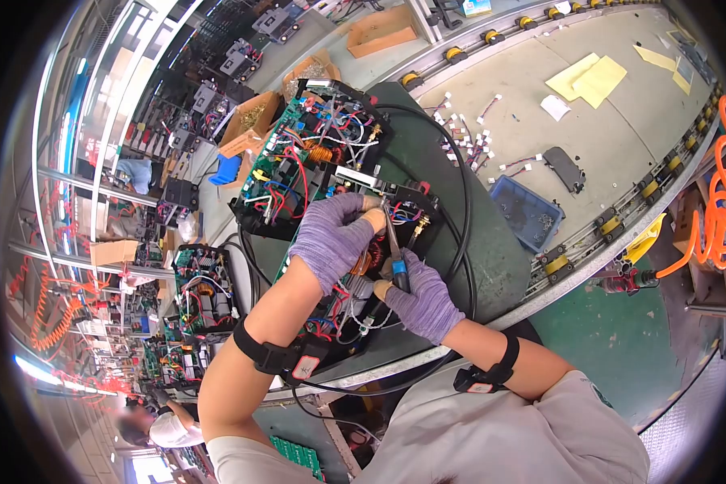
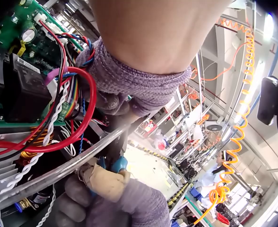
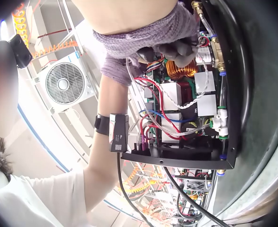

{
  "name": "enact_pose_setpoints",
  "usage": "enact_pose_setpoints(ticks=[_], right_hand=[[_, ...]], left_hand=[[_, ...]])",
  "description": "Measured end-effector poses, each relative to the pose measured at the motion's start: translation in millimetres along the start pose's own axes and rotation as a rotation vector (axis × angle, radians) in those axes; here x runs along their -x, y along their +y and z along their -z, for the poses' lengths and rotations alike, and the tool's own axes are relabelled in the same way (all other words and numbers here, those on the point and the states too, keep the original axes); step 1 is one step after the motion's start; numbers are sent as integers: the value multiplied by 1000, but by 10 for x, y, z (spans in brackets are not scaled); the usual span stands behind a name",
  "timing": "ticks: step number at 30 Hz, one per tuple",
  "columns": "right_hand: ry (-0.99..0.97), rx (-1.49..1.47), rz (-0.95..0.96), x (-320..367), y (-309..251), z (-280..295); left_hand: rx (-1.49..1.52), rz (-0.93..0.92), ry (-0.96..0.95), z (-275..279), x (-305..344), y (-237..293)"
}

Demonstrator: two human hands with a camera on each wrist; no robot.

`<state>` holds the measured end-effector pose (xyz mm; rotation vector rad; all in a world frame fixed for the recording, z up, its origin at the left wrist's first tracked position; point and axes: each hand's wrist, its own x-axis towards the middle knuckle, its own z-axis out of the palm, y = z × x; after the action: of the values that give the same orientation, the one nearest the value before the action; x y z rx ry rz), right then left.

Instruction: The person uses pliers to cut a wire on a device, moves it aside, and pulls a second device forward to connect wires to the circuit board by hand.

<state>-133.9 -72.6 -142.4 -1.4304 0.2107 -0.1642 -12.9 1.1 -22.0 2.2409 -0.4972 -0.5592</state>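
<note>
My gloved right hand (image 1: 427, 302) grips pliers (image 1: 397, 262) with blue-and-black handles. Their metal nose points up to the fingertips of my gloved left hand (image 1: 335, 238). The left fingers are curled, thumb and forefinger close together over the front of an opened electronic unit (image 3: 184, 163). In the left wrist view, a clear tube (image 2: 63, 172) runs up to those fingertips, where they pinch its end; the pliers' tip is partly hidden behind it. Around the hands lie a copper coil (image 3: 180, 69), red wires (image 2: 89, 109), twisted white wires and a white tee fitting (image 3: 219, 124).
A second opened unit (image 1: 323, 137) stands behind, beside boxes of small parts (image 1: 250, 121). To the right are a blue tray (image 1: 527, 214), a black plastic piece (image 1: 565, 169), white connectors (image 1: 468, 141) and yellow paper (image 1: 597, 79). A black cable (image 1: 464, 185) loops beside the unit.
</note>
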Motion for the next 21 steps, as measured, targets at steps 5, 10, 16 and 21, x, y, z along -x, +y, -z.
enact_pose_setpoints(ticks=[5, 10, 16, 21], right_hand=[[-48, -100, -76, -7, -36, 21], [-39, -31, -19, -24, -7, 33], [-33, -28, -15, -20, 2, 17], [-78, -233, -67, -24, -10, -5]], left_hand=[[39, -1, -9, -14, 10, 32], [46, -21, 6, -24, 1, 2], [16, -19, 0, -16, 18, 26], [95, 125, -46, 55, 44, 126]])
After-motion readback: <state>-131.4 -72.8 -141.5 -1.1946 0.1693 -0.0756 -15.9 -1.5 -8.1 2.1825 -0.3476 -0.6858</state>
